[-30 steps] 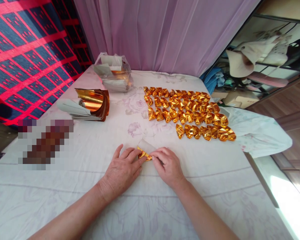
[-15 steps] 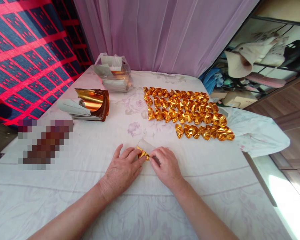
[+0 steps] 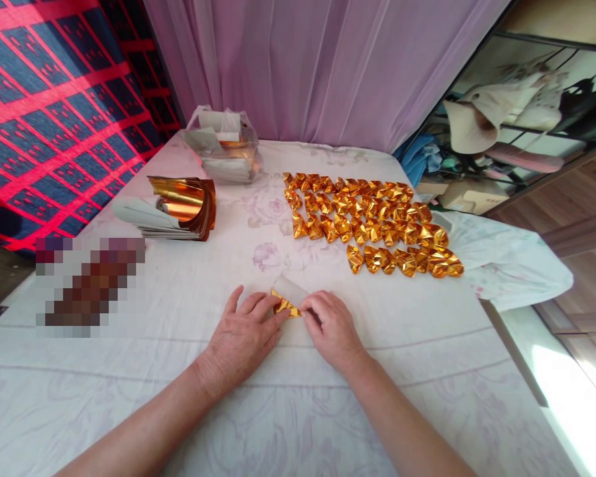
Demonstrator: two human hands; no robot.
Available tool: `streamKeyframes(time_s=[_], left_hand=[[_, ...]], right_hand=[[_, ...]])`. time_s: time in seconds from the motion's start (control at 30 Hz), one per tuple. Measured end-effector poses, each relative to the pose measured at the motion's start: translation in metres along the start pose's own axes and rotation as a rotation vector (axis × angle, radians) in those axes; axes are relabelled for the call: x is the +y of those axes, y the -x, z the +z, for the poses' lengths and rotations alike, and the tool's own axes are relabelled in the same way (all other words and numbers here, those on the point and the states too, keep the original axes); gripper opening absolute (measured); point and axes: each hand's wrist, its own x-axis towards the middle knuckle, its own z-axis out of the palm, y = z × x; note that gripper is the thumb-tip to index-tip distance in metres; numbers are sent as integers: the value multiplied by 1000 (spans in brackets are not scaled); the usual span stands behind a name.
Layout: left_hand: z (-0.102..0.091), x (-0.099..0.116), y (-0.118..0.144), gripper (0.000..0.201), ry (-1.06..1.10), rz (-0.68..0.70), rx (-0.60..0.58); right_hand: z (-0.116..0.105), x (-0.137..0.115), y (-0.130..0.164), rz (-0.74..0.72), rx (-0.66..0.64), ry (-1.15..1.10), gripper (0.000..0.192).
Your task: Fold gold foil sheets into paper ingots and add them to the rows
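A partly folded sheet of gold foil paper (image 3: 289, 292) lies on the table in front of me, its white back up and a crinkled gold strip along the near edge. Over its left end, my left hand (image 3: 246, 326) lies flat, fingers stretched and apart, the fingertips pressing on the gold fold. At the right corner, the thumb and forefinger of my right hand (image 3: 332, 330) are closed in a pinch on the paper. Beyond it, several folded gold foil pieces (image 3: 372, 232) stand in rows.
A curled stack of gold foil sheets (image 3: 179, 207) rests at the left, with a clear plastic bag (image 3: 228, 149) of more sheets behind it. A blurred patch (image 3: 92, 285) hides something at the left. A white plastic bag (image 3: 516, 258) hangs at the right edge.
My right hand has slid slightly right along the near edge, and more of the gold fold shows between the hands. My left hand stays in place.
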Motion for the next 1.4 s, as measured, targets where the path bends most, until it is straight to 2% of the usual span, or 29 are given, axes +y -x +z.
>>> streamKeyframes(time_s=[0.2,0.43,0.6,0.87,1.17,1.4], left_hand=[[2,0,0,33,-1,-7,6],[1,0,0,34,3,-6,6],[4,-3,1,35,30,-5,11],[7,-17,1,35,281,-4,0],[2,-18,0,24,417,-69,-33],[4,-24,3,24,416,-2,-33]], right_hand=[[1,1,1,-43,4,19,16],[-6,-15,0,-35,130,-80,17],[4,-22,0,17,89,-71,17],[16,-22,2,168,37,-97,16],[18,-24,3,166,32,-42,15],[18,-27,2,152,32,-43,13]])
